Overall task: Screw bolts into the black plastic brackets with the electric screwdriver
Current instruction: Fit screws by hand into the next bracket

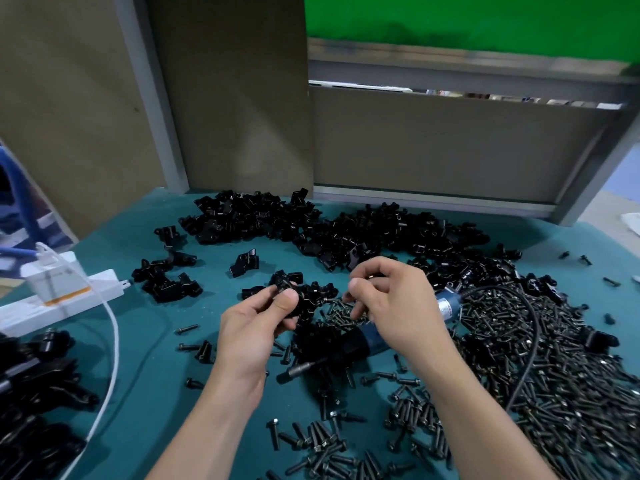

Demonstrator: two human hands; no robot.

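Grips bracket (306, 295) in curled left hand (256, 327), above mat (149, 358) centre. Looks light, stiff, slick; best held by body, hole kept clear. Pinches apparent bolt (367, 278) in right hand (394, 306). Leaves screwdriver (343, 348) lying beneath. Around: loose bolts (571, 393), brackets (381, 230); grey panels (433, 140) behind.
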